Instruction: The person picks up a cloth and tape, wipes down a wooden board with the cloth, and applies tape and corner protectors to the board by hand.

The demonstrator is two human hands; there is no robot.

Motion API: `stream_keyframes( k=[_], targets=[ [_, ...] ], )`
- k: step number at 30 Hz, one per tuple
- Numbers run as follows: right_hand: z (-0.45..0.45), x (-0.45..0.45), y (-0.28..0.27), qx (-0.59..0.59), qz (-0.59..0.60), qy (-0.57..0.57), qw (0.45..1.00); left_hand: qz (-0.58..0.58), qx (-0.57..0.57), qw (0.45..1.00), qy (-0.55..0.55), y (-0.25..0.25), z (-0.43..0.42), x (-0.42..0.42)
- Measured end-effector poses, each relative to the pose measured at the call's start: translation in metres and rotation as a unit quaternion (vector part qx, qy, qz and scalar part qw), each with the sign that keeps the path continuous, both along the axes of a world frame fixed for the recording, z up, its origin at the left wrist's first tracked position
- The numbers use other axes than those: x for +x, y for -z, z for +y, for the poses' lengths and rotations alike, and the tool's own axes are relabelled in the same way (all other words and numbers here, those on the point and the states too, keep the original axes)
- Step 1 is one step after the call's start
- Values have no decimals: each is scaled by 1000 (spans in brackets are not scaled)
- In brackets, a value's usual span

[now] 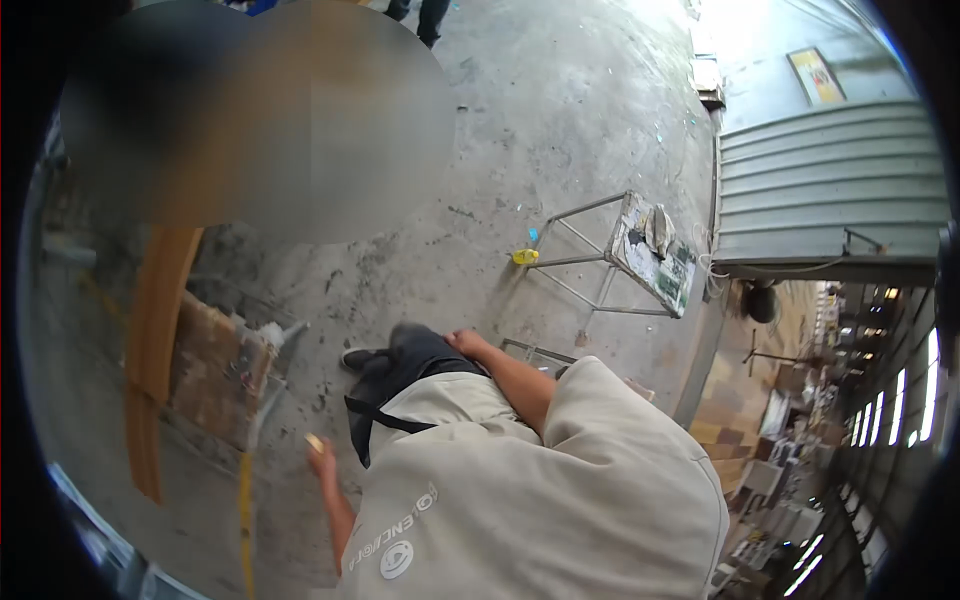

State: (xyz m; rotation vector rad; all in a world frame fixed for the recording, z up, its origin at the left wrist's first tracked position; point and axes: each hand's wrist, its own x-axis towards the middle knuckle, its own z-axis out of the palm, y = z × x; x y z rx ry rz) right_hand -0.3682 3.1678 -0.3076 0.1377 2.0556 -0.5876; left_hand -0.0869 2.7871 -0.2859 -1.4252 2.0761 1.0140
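My left hand [321, 456] hangs beside my body at the lower left, its fingers closed on a small pale yellowish piece [313, 441]. What that piece is made of is too small to tell. Against my dark trousers [415, 352] rests my right hand [464, 342], near the thigh; its fingers are partly hidden and I cannot make out anything in them. A beige shirt [540, 490] and a dark strap [390, 415] cover part of the view.
Long wooden boards [150, 345] lie at the left, next to a worn brown-topped stand [215, 370]. A metal-framed stool [650, 250] stands at the right, with a yellow bottle [525, 257] near it. Another person's legs [430, 20] show at the top. Blur hides the upper left.
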Motion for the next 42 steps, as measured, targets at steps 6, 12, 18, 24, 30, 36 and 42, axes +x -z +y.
stream_keyframes(
  k=[6,12,18,24,30,36,42],
  targets=[
    [-2,12,-14,-23,55,-53,997,-39,81,992,91,-34,38,44],
    [31,46,-7,-30,96,130,986,-17,16,994,110,-44,5,16],
    [72,89,-23,13,81,193,978,71,-90,980,161,-55,-20,-48],
    [60,144,-42,33,124,400,908,-73,180,933,302,-108,-14,-168],
    [54,183,-35,-7,184,584,790,-76,230,894,376,-85,-18,-243],
    [159,104,-68,-3,325,601,730,56,113,900,417,-76,1,-287],
    [429,-44,-45,168,440,553,687,7,32,902,431,-96,71,-281]
  ],
)
